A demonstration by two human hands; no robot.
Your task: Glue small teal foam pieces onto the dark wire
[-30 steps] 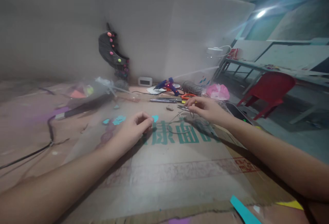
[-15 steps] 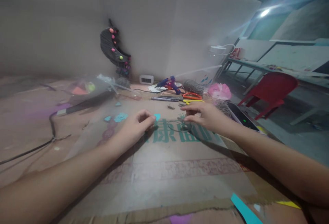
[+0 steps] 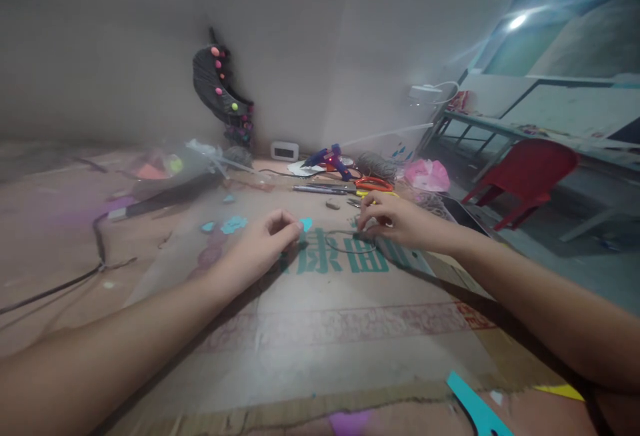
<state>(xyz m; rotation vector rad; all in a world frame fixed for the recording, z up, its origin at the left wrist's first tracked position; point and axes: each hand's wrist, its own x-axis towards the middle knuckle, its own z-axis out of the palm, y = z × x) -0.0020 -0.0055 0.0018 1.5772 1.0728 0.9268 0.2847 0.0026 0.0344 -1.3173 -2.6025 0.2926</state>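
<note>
My left hand (image 3: 273, 236) is closed in a pinch, with a small turquoise cut piece (image 3: 306, 224) sticking out past the thumb and fingertip. Across from it, my right hand (image 3: 390, 221) has its fingers bent together at the edge of a thin grey loop (image 3: 327, 243) of wire or cord, seemingly pinching it; the exact contact is hidden. Beneath both hands lies a translucent sheet (image 3: 320, 356) with green lettering and a red patterned band. Left of my left hand rest a turquoise flower-like cutout (image 3: 233, 224) and smaller turquoise bits (image 3: 207, 227).
Behind the hands lie a blue glue gun (image 3: 327, 158), orange-handled scissors (image 3: 373, 185), a pen (image 3: 320, 190) and grey yarn (image 3: 375, 165). A small clock (image 3: 285, 151) and a dark crescent decoration (image 3: 215, 86) stand by the wall. A turquoise strip (image 3: 475, 406) is in front; a red chair (image 3: 525, 173) is beyond.
My right hand's fingers have drawn together and come down at the loop, which now shows more plainly. My left hand stays nearly where it was with the turquoise piece.
</note>
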